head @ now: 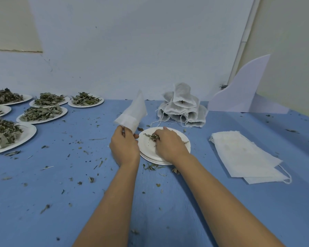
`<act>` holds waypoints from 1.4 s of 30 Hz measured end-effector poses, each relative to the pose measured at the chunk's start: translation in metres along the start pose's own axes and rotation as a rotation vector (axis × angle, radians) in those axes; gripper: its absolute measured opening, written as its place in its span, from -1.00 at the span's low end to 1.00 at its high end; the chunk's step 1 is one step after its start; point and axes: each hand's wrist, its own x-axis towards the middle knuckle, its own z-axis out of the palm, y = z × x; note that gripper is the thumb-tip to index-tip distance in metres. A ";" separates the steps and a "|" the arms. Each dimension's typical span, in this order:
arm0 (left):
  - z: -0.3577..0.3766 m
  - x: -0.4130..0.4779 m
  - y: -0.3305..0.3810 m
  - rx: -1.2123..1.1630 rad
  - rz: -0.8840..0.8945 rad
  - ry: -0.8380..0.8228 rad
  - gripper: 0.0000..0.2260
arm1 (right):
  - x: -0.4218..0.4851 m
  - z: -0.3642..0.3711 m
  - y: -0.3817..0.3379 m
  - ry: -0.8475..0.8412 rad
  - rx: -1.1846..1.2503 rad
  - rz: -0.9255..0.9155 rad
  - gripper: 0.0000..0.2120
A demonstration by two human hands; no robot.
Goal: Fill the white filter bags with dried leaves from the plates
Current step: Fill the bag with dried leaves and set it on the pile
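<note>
The left hand (pixel 124 145) and the right hand (pixel 169 146) are shown bare. The left forearm (pixel 112 202) and right forearm (pixel 212 193) are likewise uncovered, long and slender, to the view's lower edge.

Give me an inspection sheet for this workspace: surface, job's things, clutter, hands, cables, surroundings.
Surface: blue table, littered with leaf bits.
Job's things: one filter bag held up; a few dried leaves on a nearly bare stack of white plates; several heaped plates at left; a pile of filled bags behind; flat empty bags at right.
Clutter: leaf crumbs scattered across the table.
Hands: left hand pinches the filter bag's lower end; right hand gathers the dried leaves with curled fingers.
Cables: nothing seen; only drawstrings on the bags.
Surroundings: pale wall behind; white cut board standing at back right.
</note>
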 end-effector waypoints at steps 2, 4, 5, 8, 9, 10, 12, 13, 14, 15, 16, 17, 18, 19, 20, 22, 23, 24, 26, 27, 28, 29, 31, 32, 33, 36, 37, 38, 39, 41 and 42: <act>0.000 0.000 0.000 -0.002 -0.005 -0.006 -0.70 | -0.002 0.000 -0.004 -0.015 -0.057 -0.005 -0.69; 0.000 0.000 -0.001 0.005 -0.009 -0.010 -0.70 | -0.005 0.001 -0.007 -0.006 -0.113 -0.005 -0.58; 0.000 0.000 -0.001 0.011 -0.007 -0.013 -0.70 | -0.006 0.000 -0.008 -0.012 -0.141 -0.006 -0.47; 0.000 0.000 -0.001 0.023 -0.004 -0.023 -0.71 | -0.008 -0.005 -0.009 -0.026 -0.229 -0.035 -0.48; 0.000 0.000 -0.001 0.022 -0.006 -0.024 -0.71 | -0.008 -0.007 -0.009 -0.023 -0.226 -0.041 -0.53; 0.001 0.001 -0.002 0.023 -0.008 -0.023 -0.71 | -0.008 -0.009 -0.009 -0.007 -0.185 -0.033 -0.56; 0.001 0.002 -0.002 0.027 -0.007 -0.015 -0.70 | -0.008 -0.014 -0.009 0.060 -0.073 0.013 -0.57; 0.001 0.002 -0.002 0.027 -0.008 -0.012 -0.71 | -0.008 -0.017 -0.009 0.110 -0.022 0.035 -0.57; 0.001 0.002 -0.003 0.027 -0.008 -0.011 -0.71 | -0.009 -0.020 -0.009 0.164 0.026 0.055 -0.56; 0.001 0.002 -0.003 0.027 -0.007 -0.010 -0.71 | -0.010 -0.024 -0.007 0.213 0.070 0.071 -0.55; 0.002 0.002 -0.003 0.027 -0.006 -0.010 -0.71 | -0.011 -0.027 -0.007 0.249 0.105 0.085 -0.54; 0.002 0.003 -0.003 0.028 -0.005 -0.012 -0.71 | -0.012 -0.028 -0.008 0.268 0.125 0.097 -0.55; 0.002 0.003 -0.004 0.030 -0.006 -0.015 -0.70 | -0.013 -0.028 -0.010 0.268 0.122 0.108 -0.55; 0.002 0.003 -0.004 0.032 -0.008 -0.019 -0.70 | -0.014 -0.027 -0.012 0.251 0.097 0.118 -0.56; 0.002 0.003 -0.004 0.034 -0.009 -0.021 -0.70 | -0.014 -0.024 -0.015 0.216 0.063 0.129 -0.57; 0.002 0.002 -0.003 0.032 -0.008 -0.022 -0.70 | -0.014 -0.019 -0.021 0.125 0.007 0.149 -0.60; 0.002 0.002 -0.003 0.029 -0.010 -0.021 -0.70 | -0.013 -0.017 -0.022 0.088 -0.016 0.160 -0.60; 0.002 0.002 -0.003 0.026 -0.012 -0.021 -0.70 | -0.013 -0.016 -0.023 0.067 -0.039 0.167 -0.62; 0.002 0.003 -0.004 0.028 -0.013 -0.025 -0.70 | -0.013 -0.014 -0.022 0.056 -0.088 0.161 -0.65; 0.003 0.003 -0.004 0.036 -0.012 -0.028 -0.69 | -0.014 -0.013 -0.022 0.050 -0.109 0.153 -0.67; 0.003 0.003 -0.004 0.046 -0.009 -0.030 -0.69 | -0.014 -0.011 -0.022 0.042 -0.125 0.147 -0.69; 0.003 0.002 -0.004 0.055 -0.007 -0.032 -0.69 | -0.014 -0.010 -0.023 0.034 -0.132 0.144 -0.71; 0.003 0.002 -0.003 0.061 -0.007 -0.031 -0.70 | -0.016 -0.007 -0.023 0.033 -0.129 0.141 -0.76; 0.003 0.002 -0.003 0.060 -0.008 -0.028 -0.70 | -0.016 -0.006 -0.023 0.041 -0.135 0.138 -0.78; 0.003 0.001 -0.003 0.058 -0.007 -0.021 -0.69 | -0.017 -0.005 -0.023 0.052 -0.152 0.133 -0.80; 0.002 0.002 -0.004 0.045 0.015 0.009 -0.67 | -0.017 -0.004 -0.020 0.093 -0.184 0.125 -0.76; 0.001 0.003 -0.005 0.038 0.024 0.020 -0.66 | -0.017 -0.004 -0.019 0.100 -0.179 0.123 -0.75; 0.001 0.004 -0.005 0.024 0.033 0.027 -0.66 | -0.016 -0.004 -0.019 0.105 -0.175 0.117 -0.74; 0.001 0.006 -0.006 0.006 0.043 0.033 -0.67 | -0.016 -0.005 -0.019 0.111 -0.173 0.110 -0.73; 0.002 0.007 -0.005 -0.001 0.070 0.038 -0.72 | -0.015 -0.004 -0.018 0.117 -0.166 0.097 -0.67; 0.003 0.008 -0.004 0.005 0.083 0.046 -0.78 | -0.015 -0.004 -0.017 0.121 -0.153 0.091 -0.65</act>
